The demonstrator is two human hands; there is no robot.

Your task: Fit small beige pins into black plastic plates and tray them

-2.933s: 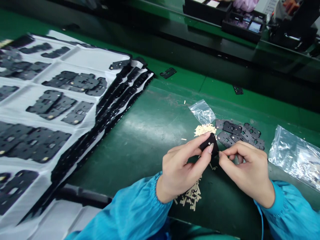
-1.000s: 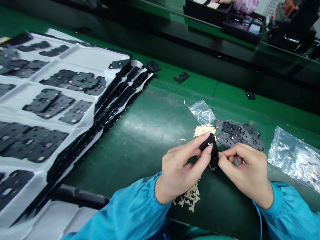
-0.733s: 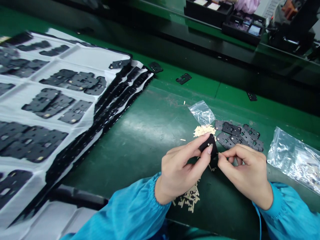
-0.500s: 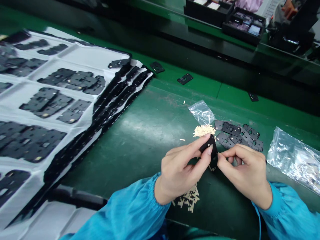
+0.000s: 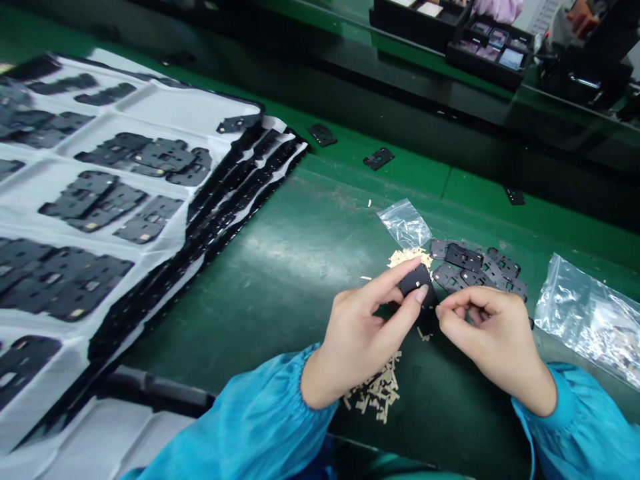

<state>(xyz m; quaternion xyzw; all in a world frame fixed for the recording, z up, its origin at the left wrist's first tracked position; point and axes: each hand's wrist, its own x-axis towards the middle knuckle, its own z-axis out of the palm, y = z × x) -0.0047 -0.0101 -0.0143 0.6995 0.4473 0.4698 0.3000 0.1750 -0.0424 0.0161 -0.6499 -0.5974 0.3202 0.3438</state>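
I log the small black plate above the green bench mat, held clear of it, long axis running left to right and tipped up toward the far side. Left hand: fingers closed, pinching the plate between thumb and forefinger. Right hand: fingertips nearly closed at the plate's lower right edge; contact cannot be told from here. Beige strips and loose black plates lie just beyond the hands; a second beige heap lies near, below the left wrist.
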